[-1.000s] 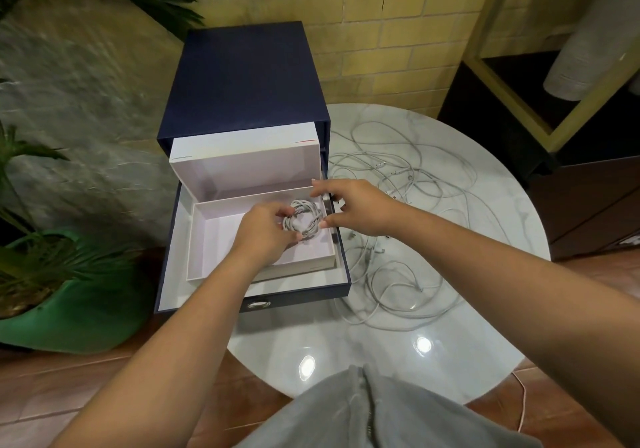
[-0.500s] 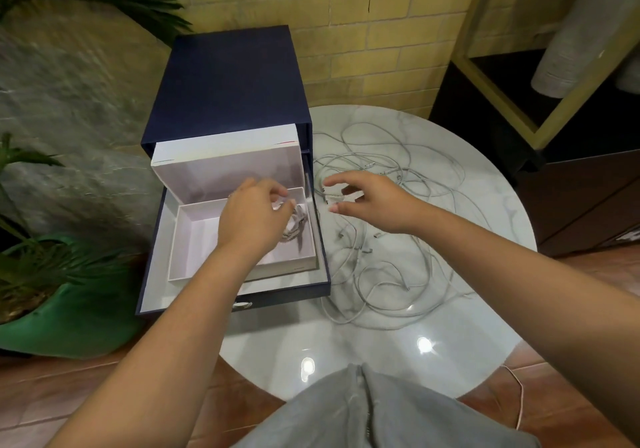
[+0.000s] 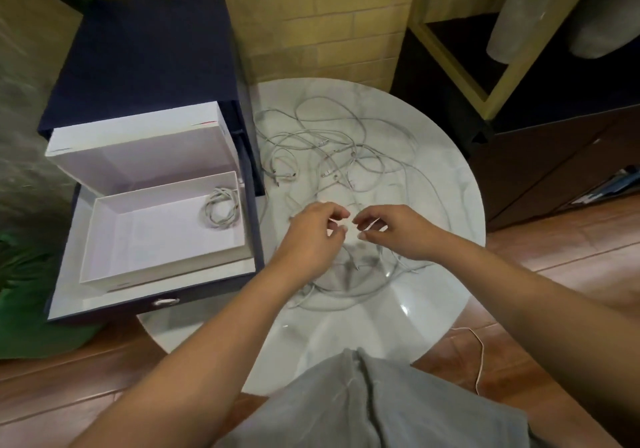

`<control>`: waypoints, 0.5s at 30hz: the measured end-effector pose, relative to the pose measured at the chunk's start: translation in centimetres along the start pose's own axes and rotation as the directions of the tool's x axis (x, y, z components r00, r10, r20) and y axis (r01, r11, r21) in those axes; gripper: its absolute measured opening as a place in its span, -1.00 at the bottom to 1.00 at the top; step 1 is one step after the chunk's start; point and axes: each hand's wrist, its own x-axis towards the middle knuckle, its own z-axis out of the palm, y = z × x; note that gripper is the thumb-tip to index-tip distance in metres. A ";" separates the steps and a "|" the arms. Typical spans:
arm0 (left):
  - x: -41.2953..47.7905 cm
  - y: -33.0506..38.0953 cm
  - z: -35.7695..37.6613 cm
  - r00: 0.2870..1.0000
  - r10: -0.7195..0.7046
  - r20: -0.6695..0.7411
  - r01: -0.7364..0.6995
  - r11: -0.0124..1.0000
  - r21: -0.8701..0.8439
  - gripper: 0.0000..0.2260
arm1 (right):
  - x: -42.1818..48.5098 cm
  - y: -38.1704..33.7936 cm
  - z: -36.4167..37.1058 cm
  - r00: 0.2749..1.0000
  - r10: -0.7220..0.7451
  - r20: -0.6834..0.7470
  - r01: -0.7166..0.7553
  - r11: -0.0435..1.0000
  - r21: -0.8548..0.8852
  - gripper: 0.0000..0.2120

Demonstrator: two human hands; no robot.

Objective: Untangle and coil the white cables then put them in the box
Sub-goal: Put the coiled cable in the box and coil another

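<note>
From the head camera, a round white marble tabletop (image 3: 398, 309) sits in the middle of the view, with a loose tangle of white cables (image 3: 332, 156) spread across its far and middle parts. Several plug ends show among the loops.

Both hands hover over the near part of the tangle, close together. The left hand (image 3: 311, 232) has its fingers curled with thumb and forefinger drawn together; a thin white strand seems to run at its fingertips, but blur keeps me from telling whether its grip is closed on it. The right hand (image 3: 398, 231) pinches a short length of white cable between thumb and forefinger, its grip closed on that strand.

To the left, a dark blue drawer unit (image 3: 145, 52) stands against the tabletop's edge, its drawer (image 3: 207, 290) pulled out toward the camera. Inside the drawer lies an open white box (image 3: 156, 239), with its lid (image 3: 138, 149) propped upright behind it. One coiled cable (image 3: 221, 208) lies in the box's far right corner, touching the box floor, apart from both hands.

A further white cord (image 3: 479, 357) trails on the wooden floor (image 3: 571, 246) at the right. Grey fabric (image 3: 363, 402) fills the bottom centre.
</note>
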 end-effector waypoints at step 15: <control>1.0 -5.2 5.4 0.923 -0.384 0.002 0.375 0.901 0.217 -0.76 | -1.2 7.4 0.6 0.987 0.047 0.154 -0.024 0.988 -0.151 -0.67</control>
